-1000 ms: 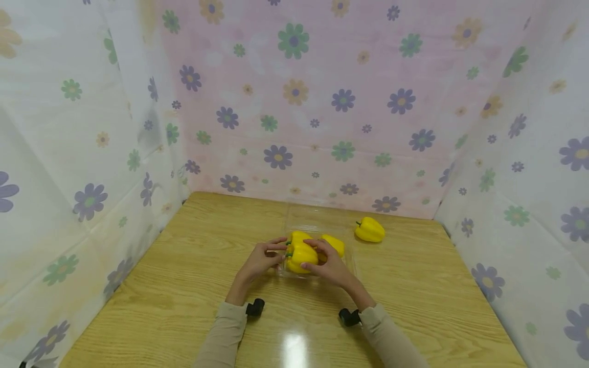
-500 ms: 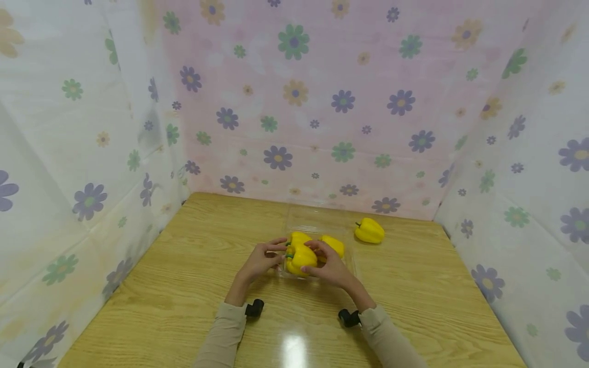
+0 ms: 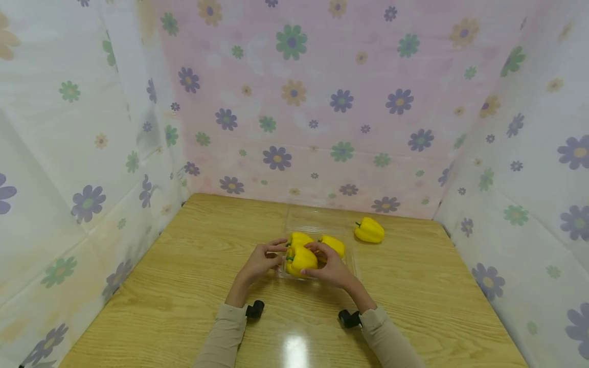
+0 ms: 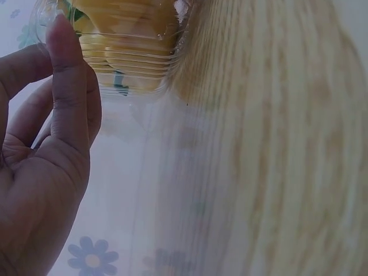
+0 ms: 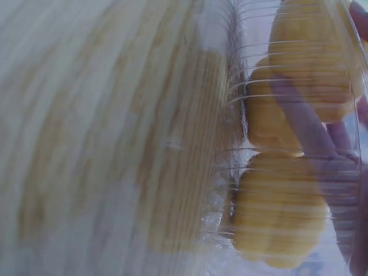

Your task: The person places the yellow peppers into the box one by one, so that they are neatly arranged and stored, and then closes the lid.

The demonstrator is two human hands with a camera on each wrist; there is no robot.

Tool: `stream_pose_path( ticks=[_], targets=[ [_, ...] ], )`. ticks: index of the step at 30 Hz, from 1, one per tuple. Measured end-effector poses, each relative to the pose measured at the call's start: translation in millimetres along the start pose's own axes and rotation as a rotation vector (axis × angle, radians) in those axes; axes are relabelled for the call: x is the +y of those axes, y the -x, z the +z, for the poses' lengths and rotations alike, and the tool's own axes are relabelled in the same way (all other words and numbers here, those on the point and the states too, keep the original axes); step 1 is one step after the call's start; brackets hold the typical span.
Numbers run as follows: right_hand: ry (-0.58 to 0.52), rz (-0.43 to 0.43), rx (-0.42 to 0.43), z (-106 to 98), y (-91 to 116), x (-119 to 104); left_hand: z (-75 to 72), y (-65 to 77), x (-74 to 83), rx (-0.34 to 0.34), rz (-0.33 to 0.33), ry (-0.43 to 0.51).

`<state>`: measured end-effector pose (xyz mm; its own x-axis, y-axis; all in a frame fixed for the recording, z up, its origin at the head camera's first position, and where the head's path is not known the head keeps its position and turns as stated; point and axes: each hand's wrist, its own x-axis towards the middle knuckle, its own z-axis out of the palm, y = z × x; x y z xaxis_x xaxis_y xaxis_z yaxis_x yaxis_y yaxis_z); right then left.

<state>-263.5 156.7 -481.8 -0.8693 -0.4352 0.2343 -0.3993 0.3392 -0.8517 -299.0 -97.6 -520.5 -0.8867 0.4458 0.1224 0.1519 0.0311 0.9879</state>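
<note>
A clear plastic clamshell box (image 3: 352, 263) lies on the table with its lid (image 3: 315, 219) folded open toward the back. My left hand (image 3: 258, 260) is at its left side, thumb and finger pinching the rim of the box wall (image 4: 138, 60). My right hand (image 3: 332, 266) holds a yellow bell pepper (image 3: 301, 260) over the front left of the box, its green stem pointing left. Behind that, partly covered, sits a second yellow bell pepper (image 3: 299, 237). A third pepper (image 3: 335, 246) is in the right half, partly hidden by my right fingers.
Another yellow bell pepper (image 3: 369, 230) lies on the wooden table (image 3: 414, 286), right of the box and toward the back. Flower-printed cloth (image 3: 317, 138) walls in the table at the back and both sides. Black wrist mounts (image 3: 349, 318) stick out from both sleeves.
The pepper in my right hand has shifted slightly down and toward me, so more of the pepper behind it shows. My left hand stays at the box's left side.
</note>
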Motion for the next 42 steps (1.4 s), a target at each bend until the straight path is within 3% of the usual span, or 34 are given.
stream_pose_path(
  ticks=[8,25,33,42],
  targets=[
    [0.021,0.012,0.015,3.8,-5.3,28.0,0.6,-0.1,-1.0,-0.003,0.014,0.005],
    [0.039,0.058,-0.016,2.5,-8.1,30.6,-1.9,-0.3,-4.9,-0.025,0.012,0.027],
    [0.026,0.083,-0.075,0.3,-7.5,9.8,-0.9,-0.2,-3.3,-0.029,0.014,0.052],
    [0.034,0.047,-0.091,0.5,-9.9,31.5,-1.0,0.9,-3.0,-0.033,0.016,0.051]
  ],
)
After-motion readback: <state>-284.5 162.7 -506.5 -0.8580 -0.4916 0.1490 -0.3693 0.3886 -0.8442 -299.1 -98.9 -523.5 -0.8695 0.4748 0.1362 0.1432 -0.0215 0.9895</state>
